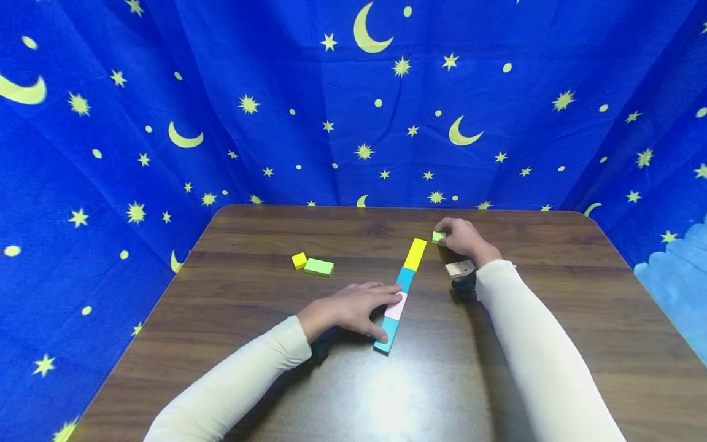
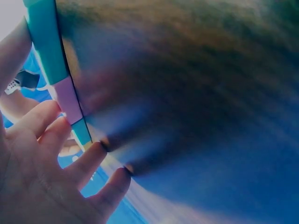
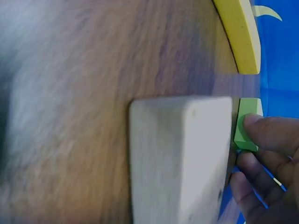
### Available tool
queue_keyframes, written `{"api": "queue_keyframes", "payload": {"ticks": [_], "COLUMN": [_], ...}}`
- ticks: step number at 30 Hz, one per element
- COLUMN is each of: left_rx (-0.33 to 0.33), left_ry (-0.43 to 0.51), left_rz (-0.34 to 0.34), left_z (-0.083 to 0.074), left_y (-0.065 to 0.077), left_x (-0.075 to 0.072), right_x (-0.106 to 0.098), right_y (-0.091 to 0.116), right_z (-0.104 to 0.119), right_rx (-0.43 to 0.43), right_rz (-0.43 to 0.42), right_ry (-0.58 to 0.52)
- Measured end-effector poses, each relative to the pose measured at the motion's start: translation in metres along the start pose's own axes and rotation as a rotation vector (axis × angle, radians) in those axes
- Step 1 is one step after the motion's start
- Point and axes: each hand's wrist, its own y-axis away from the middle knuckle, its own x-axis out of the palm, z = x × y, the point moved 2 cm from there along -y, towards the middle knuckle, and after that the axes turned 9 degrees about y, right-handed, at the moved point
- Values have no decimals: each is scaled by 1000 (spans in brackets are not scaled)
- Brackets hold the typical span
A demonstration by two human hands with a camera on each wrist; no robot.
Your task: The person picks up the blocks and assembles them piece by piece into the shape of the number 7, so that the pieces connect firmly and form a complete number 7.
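Note:
Four-sided blocks lie end to end in a slanting row: a yellow block [image 1: 415, 255] farthest, then a blue block [image 1: 405, 280], a pink block [image 1: 396, 307] and a near blue block [image 1: 386, 337]. My left hand [image 1: 359, 308] rests against the row's left side, fingers spread and fairly straight. Its fingertips touch around the pink block, and the thumb lies on the near blue one. Beyond the row's far right end, my right hand [image 1: 463, 237] pinches a small green block [image 3: 247, 123] between thumb and fingers, close over the table.
A pale wooden block [image 1: 458, 269] lies under my right wrist. To the left sit a yellow cube [image 1: 299, 261] and a longer green block [image 1: 319, 267], side by side. The brown wooden table [image 1: 248, 307] ends at a blue star-patterned curtain [image 1: 309, 80].

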Motion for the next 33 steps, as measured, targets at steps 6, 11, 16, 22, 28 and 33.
{"api": "queue_keyframes", "payload": {"ticks": [6, 11, 16, 22, 28, 33], "left_rx": [-6, -11, -8, -9, 4, -3], "left_ry": [4, 3, 2, 2, -9, 6], "left_rz": [3, 1, 6, 0, 1, 6], "left_z": [1, 0, -1, -2, -1, -1], "left_y": [-1, -1, 0, 1, 1, 2], "left_x": [2, 1, 1, -1, 0, -1], "right_x": [5, 6, 8, 9, 9, 13], "right_y": [-6, -10, -14, -17, -15, -18], "right_z": [4, 7, 7, 8, 13, 14], "right_rx": [19, -17, -34, -23, -31, -40], "right_rz": [10, -13, -30, -20, -25, -21], "right_ry": [-64, -78, -70, -102, -150, -146]}}
